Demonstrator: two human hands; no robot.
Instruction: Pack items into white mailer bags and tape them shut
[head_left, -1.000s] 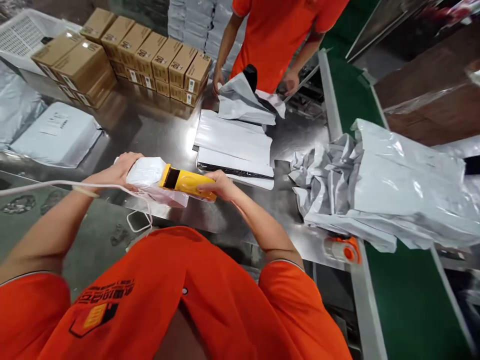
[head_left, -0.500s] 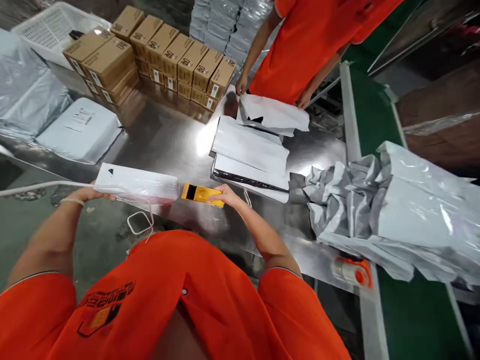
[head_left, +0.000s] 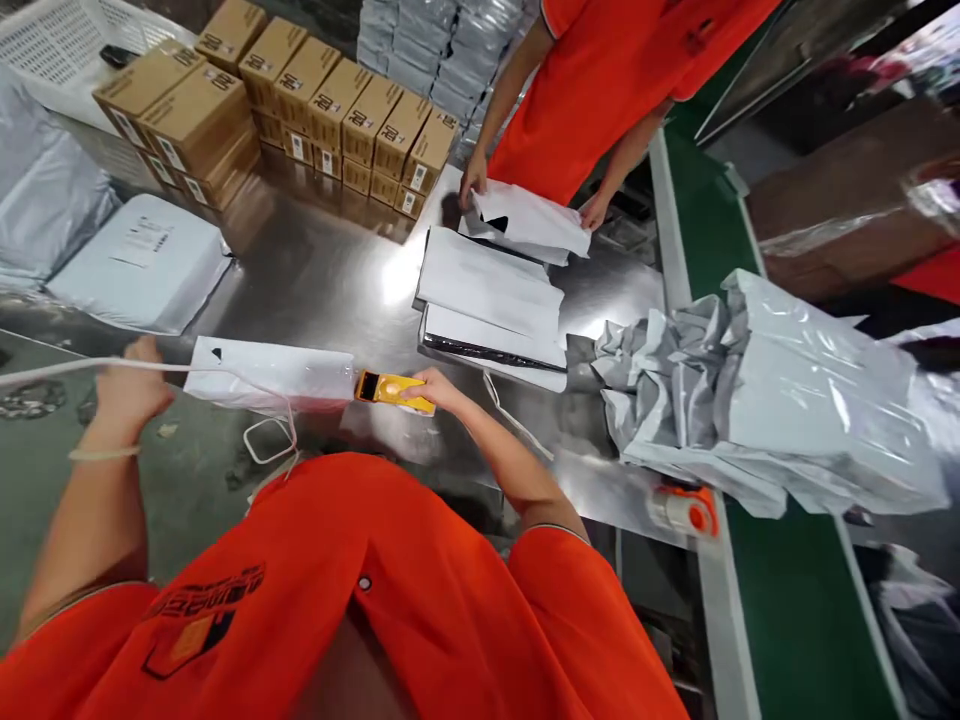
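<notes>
yellow tool (head_left: 386,388), right hand (head_left: 438,389) outstretched, gripping it

The long white package (head_left: 307,365) has a small black mark on top and, as far as the blur allows, a pinkish lower edge. Just right of the package is a yellow tool (head_left: 391,388) with a black band; beyond the package stand brown cartons (head_left: 330,105) with black lettering and white labels. Well right of it are grey-and-white bags (head_left: 817,380), an orange tape dispenser (head_left: 699,514) and a green conveyor belt (head_left: 814,610).
</notes>
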